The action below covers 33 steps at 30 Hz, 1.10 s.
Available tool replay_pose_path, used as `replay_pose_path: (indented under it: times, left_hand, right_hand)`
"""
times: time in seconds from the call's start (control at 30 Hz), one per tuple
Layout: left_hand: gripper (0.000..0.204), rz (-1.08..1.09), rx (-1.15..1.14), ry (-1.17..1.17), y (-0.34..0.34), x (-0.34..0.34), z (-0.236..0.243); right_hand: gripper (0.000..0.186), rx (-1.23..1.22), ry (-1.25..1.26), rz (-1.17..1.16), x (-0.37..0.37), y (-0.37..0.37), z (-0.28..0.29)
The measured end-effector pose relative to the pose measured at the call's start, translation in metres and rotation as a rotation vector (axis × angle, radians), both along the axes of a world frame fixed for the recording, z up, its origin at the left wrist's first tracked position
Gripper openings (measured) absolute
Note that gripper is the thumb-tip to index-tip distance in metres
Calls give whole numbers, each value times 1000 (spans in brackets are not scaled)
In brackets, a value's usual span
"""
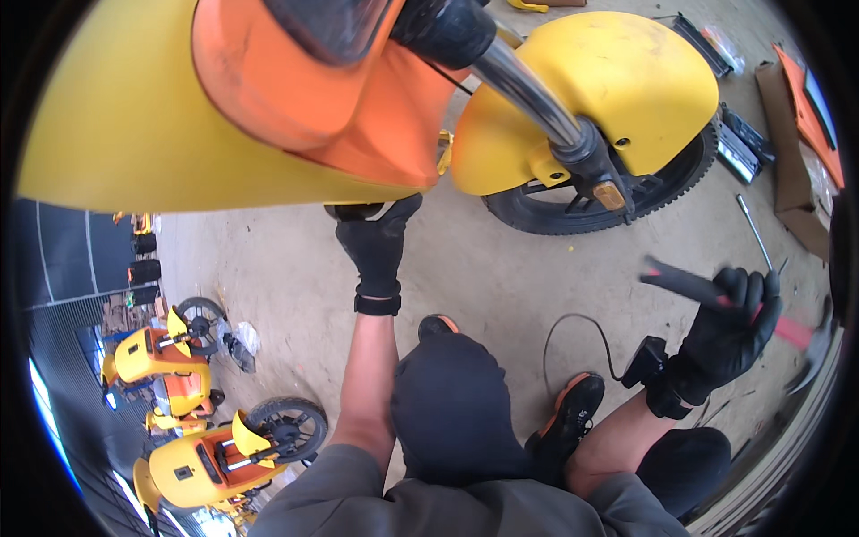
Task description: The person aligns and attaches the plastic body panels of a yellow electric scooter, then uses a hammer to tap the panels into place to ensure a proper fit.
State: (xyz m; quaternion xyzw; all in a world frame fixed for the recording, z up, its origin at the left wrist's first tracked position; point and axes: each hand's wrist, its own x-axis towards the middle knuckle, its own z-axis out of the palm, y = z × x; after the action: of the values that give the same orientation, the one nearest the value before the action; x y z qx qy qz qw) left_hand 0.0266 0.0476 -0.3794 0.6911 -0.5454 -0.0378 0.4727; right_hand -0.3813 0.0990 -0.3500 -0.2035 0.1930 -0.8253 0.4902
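Observation:
My left hand, in a black glove, reaches up to the lower edge of the yellow-and-orange scooter body; its fingers curl at a dark part there, partly hidden. My right hand, also gloved, is closed on a hammer with a black and pink handle, slightly blurred, held out at the right with its grey head by the rim of the picture. The front wheel stands beyond my hands under a yellow mudguard, joined by a silver fork.
A long silver tool lies right of the wheel, near cardboard, orange panels and dark metal parts. A black cable lies by my shoes. Partly built yellow scooters stand at the lower left.

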Motion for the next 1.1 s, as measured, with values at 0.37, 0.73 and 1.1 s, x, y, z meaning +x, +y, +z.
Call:
replay_pose_path:
  times: [0.37, 0.73, 1.1]
  left_hand:
    - [41, -26, 85, -36, 9, 0, -4]
    - [41, -43, 20, -148, 8, -9, 0]
    - [41, -109, 45, -180, 15, 4, -2]
  right_hand:
    - [8, 513, 281, 764, 196, 32, -36]
    - [17, 457, 23, 699, 280, 32, -79]
    - [19, 448, 183, 804, 290, 22, -72]
